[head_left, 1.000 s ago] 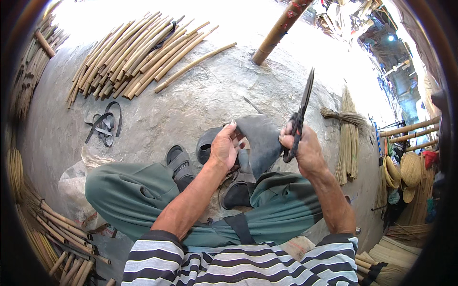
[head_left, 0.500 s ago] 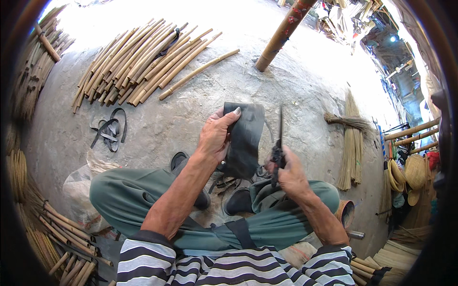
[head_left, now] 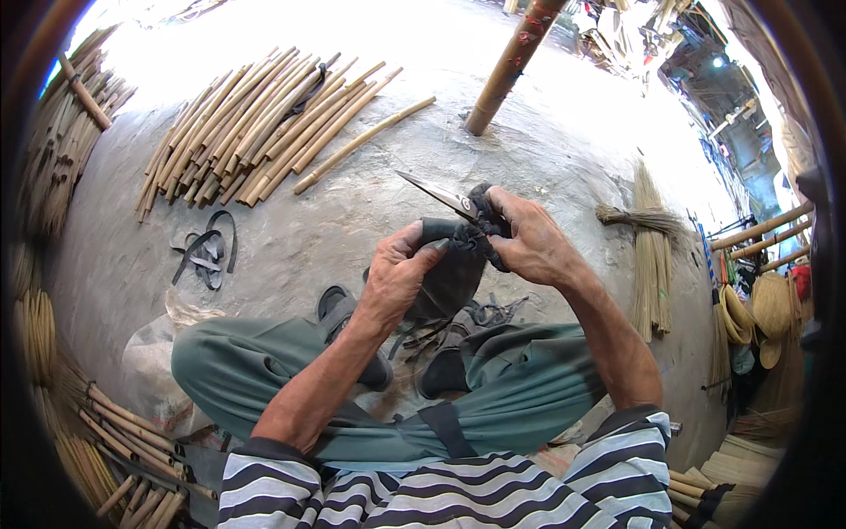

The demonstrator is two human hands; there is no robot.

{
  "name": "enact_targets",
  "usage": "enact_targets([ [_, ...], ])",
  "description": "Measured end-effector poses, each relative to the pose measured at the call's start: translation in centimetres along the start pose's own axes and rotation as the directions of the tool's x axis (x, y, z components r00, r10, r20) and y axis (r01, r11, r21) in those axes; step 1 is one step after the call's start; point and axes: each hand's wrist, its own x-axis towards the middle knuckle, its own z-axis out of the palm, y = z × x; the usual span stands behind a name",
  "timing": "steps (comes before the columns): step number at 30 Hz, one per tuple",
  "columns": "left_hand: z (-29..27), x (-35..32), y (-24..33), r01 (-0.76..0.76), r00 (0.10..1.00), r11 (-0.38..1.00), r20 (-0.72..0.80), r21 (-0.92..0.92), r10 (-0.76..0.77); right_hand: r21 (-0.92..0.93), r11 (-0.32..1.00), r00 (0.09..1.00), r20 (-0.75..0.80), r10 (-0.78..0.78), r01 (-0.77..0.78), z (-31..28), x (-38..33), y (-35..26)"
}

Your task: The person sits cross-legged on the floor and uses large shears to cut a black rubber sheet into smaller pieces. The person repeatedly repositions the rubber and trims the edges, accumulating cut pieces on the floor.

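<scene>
Left hand: the seated worker's left hand (head_left: 398, 266) pinches the upper edge of a dark, flexible sheet (head_left: 448, 286), thumb and fingers together on it.
Right hand: the right hand (head_left: 531, 236) is clamped around the black-wrapped handles of a pair of scissors (head_left: 438, 193), whose blades point up and to the left.
Dark sheet: held up off the concrete floor (head_left: 308, 234) in front of the worker, hanging between the two forearms and above the shoes (head_left: 443, 372).
Scissor blades: nearly together, above the sheet's top edge; fingers and handles crowd that spot, so whether they bite into the material cannot be told.
Work done: loose black strips (head_left: 233, 248) lie in a tangle on the floor to the left, and in judgement look like pieces already cut from similar stock.
Work left: a broad part of the sheet hangs in one piece, which suggests that plenty of material remains uncut.
Bamboo poles: a fanned pile of bamboo poles (head_left: 251, 137) lies beyond the strips, a dark band (head_left: 313, 88) across it; a single pole (head_left: 366, 144) rests just beside.
Bristle bundle: a tied bundle of pale bristles (head_left: 649, 282) lies on the right, well apart from the hands.
</scene>
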Motion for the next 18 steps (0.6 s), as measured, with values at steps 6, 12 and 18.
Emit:
enact_targets([
  [6, -1.1, -0.4, -1.0, -0.024, 0.986, 1.000, 0.162, 0.009, 0.022, -0.083, 0.993, 0.989, -0.110, -0.098, 0.089, -1.6, 0.6, -0.6],
  [12, -3.2, -1.0, -3.5, 0.184, 0.956, 0.938, 0.170, 0.292, -0.240, -0.029, 0.992, 0.933, -0.338, -0.124, 0.122, -9.3, 2.5, -0.4],
  [18, -4.3, -0.3, -4.6, 0.180, 0.983, 0.977, 0.023, 0.112, -0.184, -0.040, 0.987, 0.922, -0.355, -0.157, 0.153, -12.3, 2.9, -1.3],
])
